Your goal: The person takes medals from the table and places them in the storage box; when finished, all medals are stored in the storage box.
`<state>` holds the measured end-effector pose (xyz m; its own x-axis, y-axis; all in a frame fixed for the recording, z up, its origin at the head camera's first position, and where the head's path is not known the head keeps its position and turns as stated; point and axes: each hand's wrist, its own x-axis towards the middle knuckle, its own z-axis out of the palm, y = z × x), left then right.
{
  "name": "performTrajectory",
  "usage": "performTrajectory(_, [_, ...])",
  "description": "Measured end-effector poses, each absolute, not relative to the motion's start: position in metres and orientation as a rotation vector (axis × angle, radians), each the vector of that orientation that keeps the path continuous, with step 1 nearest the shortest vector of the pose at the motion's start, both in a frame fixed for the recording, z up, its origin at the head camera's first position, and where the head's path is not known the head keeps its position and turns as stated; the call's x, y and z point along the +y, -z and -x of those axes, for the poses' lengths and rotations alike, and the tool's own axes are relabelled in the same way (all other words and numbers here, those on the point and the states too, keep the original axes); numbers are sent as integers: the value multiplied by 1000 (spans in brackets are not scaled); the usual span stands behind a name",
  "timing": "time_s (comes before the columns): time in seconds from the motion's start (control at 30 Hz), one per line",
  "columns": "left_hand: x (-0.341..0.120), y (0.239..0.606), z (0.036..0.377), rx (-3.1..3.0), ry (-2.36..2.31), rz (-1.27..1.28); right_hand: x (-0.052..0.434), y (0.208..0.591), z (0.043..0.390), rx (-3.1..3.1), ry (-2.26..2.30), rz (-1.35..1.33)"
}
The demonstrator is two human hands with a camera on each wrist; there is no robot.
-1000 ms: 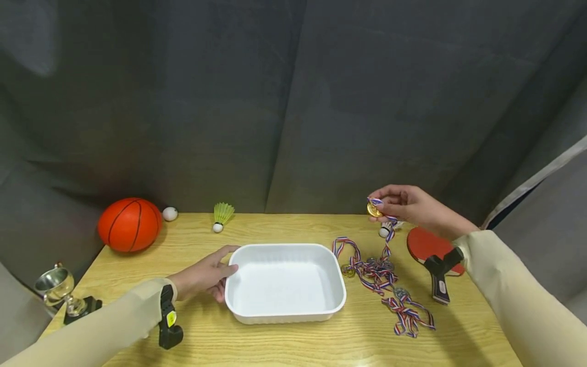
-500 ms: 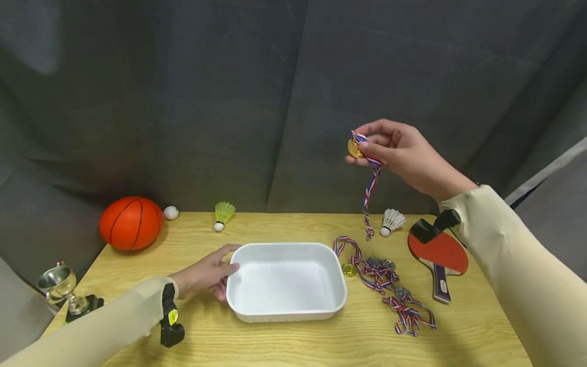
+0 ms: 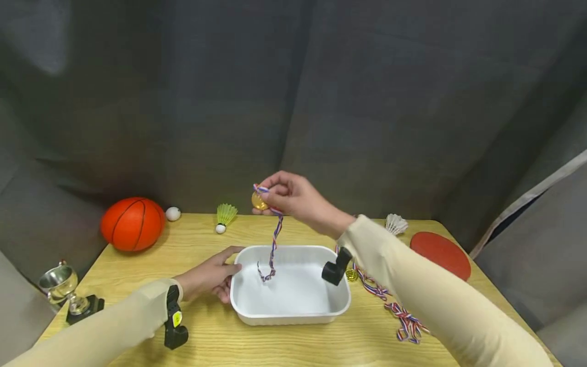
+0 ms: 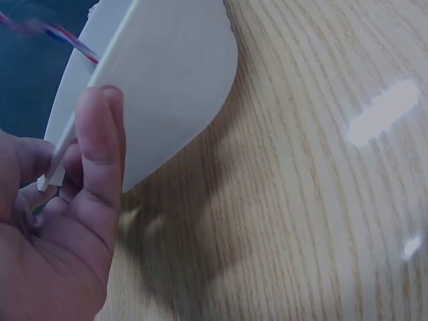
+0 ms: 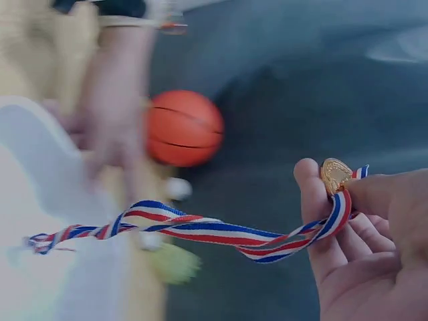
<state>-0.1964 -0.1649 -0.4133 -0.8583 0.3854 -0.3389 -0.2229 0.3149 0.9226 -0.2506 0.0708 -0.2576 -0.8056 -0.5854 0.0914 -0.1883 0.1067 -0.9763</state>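
Note:
My right hand [image 3: 293, 196] pinches a gold medal [image 3: 259, 201] between thumb and fingers, above the left part of a white tray [image 3: 293, 320]. The medal's red, white and blue ribbon [image 5: 221, 232] hangs twisted from the fingers, its lower end inside the tray. At the tray's left rim, my left hand [image 3: 213, 275] grips the edge, thumb on one side and fingers on the other, as the left wrist view shows [image 4: 73, 200]. More medals with striped ribbons [image 3: 405, 322] lie on the table to the tray's right, partly hidden by my right sleeve.
Along the back stand an orange-red basketball [image 3: 133, 224], a white ball [image 3: 172, 213], a yellow shuttlecock [image 3: 225, 216] and a white shuttlecock [image 3: 395, 224]. A trophy cup [image 3: 66, 290] is at the left edge. A red table tennis bat [image 3: 440, 253] lies right, its handle behind my sleeve.
My right hand has lifted the gold medal from the right side, carried it left, and lowered it over the tray, ribbon trailing. The left hand has kept its grip on the rim.

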Motion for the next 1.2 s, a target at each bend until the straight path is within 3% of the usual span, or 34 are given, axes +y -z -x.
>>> performTrajectory(0.23, [-161,410,197,2064,-1595,-138,51,328,250,2229,1501,605])
performTrajectory(0.57, [-160,409,196,2071,-1582,-124,55,390,250,2264,1210,495])
performTrajectory(1.2, [-162,409,195,2066,-1581,-153,28,411,235,2383,867,575])
